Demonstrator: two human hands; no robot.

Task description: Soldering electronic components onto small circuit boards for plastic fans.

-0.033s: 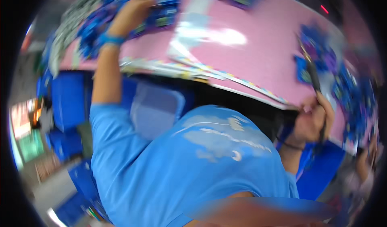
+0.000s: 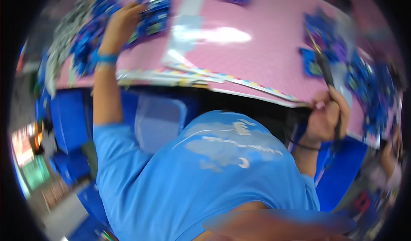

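Gripping a soldering iron (image 2: 325, 69) in the curled right hand (image 2: 326, 117), at the near edge of the pink table (image 2: 265, 48), pointing it toward blue parts (image 2: 321, 29) at right. Holding the left hand (image 2: 123, 23) at blue boards (image 2: 157, 17), upper left; too blurred to tell whether pinching one or spread over them.

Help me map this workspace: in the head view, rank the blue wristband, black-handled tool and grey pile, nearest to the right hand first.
1. Black-handled tool: in the right hand.
2. Blue wristband: below the left hand.
3. Grey pile: left end of the pink table.
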